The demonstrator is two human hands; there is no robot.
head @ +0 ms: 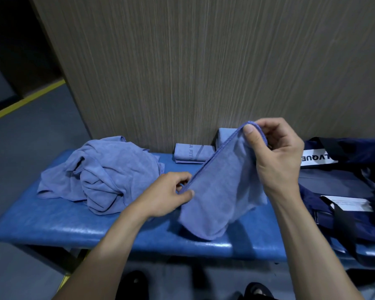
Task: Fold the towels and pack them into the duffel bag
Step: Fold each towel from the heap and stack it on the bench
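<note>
Nearest to us, two dark shoes (136, 282) show at the bottom edge, below the front rim of the blue padded bench (52, 224).

Above the bench, both hands hold one blue towel (221, 191) by its stitched hem. Our left hand (167, 195) pinches the lower end of that hem between thumb and curled fingers. Our right hand (275, 152) pinches the upper corner, thumb on top, fingers curled behind. The hem runs taut on a diagonal, low-left to high-right, and the cloth hangs below it with its bottom bunched on the bench cushion.

Key relation: the towel's held edge is its long axis between the two grips. The left hand is the lower one and nearer us; the right is higher and further back. Our judgement: levelling or bringing these two corners together is what the next fold needs.

Right of the hands, the navy duffel bag (344, 191) lies on the bench. A white band on it reads partly "LVQUE", upside down; a white tag below is unreadable.

Left, an unfolded towel heap (104, 174) lies crumpled.

Farthest back, against the wood-grain panel (204, 61), sits a folded towel (193, 153), printed "A FIT", partly legible. A second folded piece (225, 135) stands just beside it, partly hidden by the held towel.
</note>
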